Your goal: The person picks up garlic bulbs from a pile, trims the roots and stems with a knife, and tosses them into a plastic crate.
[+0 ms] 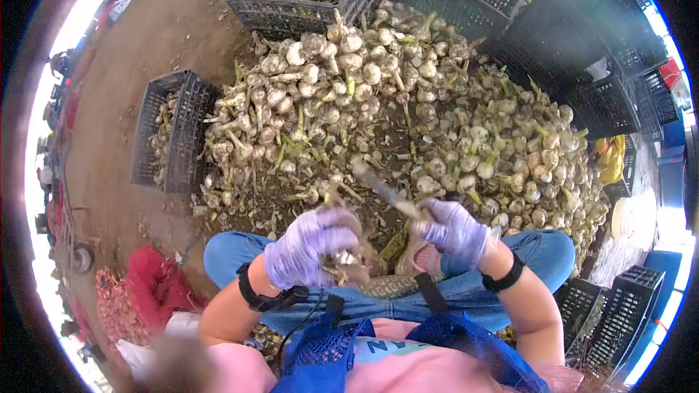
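Observation:
My left hand (313, 244), in a purple glove, is closed around a garlic bulb (349, 266); its fingers and motion blur hide part of the bulb. In my right hand (455, 233), also gloved in purple, is a knife (380, 188), its blade angled up and to the left, apart from the left hand. Beyond both hands spreads a large heap of garlic bulbs (349, 65), many with stalks on. Cut stalks and loose skins lie on the ground just ahead of the knife tip.
Black plastic crates stand around the heap: one at the left (193, 131) holding garlic pieces, one at the back (291, 14) with trimmings. More crates (619, 313) are at the right. A red mesh sack (156, 284) lies at the lower left. My bent legs (539, 251) flank the work area.

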The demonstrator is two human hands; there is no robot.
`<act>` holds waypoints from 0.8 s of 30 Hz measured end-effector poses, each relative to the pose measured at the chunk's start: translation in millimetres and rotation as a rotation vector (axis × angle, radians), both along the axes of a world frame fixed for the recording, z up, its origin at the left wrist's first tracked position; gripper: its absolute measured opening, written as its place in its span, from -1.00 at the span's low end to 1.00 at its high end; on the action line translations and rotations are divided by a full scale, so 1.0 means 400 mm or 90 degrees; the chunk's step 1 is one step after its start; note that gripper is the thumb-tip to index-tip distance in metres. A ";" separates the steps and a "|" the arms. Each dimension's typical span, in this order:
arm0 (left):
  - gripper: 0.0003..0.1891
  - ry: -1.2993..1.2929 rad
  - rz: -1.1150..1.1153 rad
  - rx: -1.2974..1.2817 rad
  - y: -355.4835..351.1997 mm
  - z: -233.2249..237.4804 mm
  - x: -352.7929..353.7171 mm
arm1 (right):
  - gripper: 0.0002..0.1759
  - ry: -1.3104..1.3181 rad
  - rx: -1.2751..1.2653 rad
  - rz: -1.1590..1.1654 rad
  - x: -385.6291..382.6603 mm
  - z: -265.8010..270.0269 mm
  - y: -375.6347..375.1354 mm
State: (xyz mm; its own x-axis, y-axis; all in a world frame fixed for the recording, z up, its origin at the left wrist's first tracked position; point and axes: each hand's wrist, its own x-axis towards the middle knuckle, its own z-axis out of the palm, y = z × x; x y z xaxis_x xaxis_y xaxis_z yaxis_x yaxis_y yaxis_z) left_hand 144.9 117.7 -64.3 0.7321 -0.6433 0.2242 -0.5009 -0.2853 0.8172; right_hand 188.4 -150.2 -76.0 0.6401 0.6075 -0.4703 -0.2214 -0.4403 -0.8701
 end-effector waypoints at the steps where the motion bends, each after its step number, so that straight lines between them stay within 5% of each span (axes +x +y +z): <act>1: -0.57 0.001 0.001 0.000 0.002 -0.006 -0.004 | -0.48 0.119 -0.014 0.014 -0.003 0.033 0.001; 3: -0.64 -0.086 -0.103 0.142 -0.002 -0.019 -0.008 | -0.43 0.147 0.032 0.047 -0.022 0.018 0.012; 9: -0.66 -0.221 -0.176 0.225 -0.012 0.014 0.006 | -0.31 0.172 0.036 0.143 -0.003 0.017 0.032; 11: -0.60 -0.266 0.028 0.069 0.027 0.023 0.000 | -0.29 0.304 -0.217 0.217 0.006 -0.119 -0.028; 14: -0.80 -0.055 0.408 -0.139 0.067 -0.051 0.004 | -0.33 0.235 -0.269 0.105 -0.018 -0.187 -0.073; 15: -0.81 0.100 0.612 -0.096 0.069 -0.082 0.014 | -0.33 0.260 -0.262 0.112 -0.033 -0.197 -0.065; 17: -0.72 0.552 0.751 -0.337 0.039 -0.114 0.079 | -0.32 0.378 -0.176 -0.007 -0.011 -0.211 -0.049; 19: -0.62 0.435 0.458 -0.293 -0.086 -0.099 0.123 | -0.44 0.254 -0.254 0.019 0.005 -0.214 -0.019; 21: -0.50 0.739 0.123 -0.785 -0.230 -0.043 0.105 | -0.42 -0.121 0.123 0.082 -0.047 -0.398 -0.057; 22: -0.49 0.545 0.156 -0.566 -0.242 -0.056 0.118 | -0.42 -0.111 0.126 0.086 -0.038 -0.361 -0.046; 23: -0.48 0.350 0.175 -0.345 -0.245 -0.075 0.138 | -0.40 0.085 0.017 0.024 -0.016 -0.282 -0.033; 24: -0.52 0.475 0.202 -0.406 -0.240 -0.151 0.153 | -0.38 0.280 -0.093 -0.039 0.003 -0.245 -0.026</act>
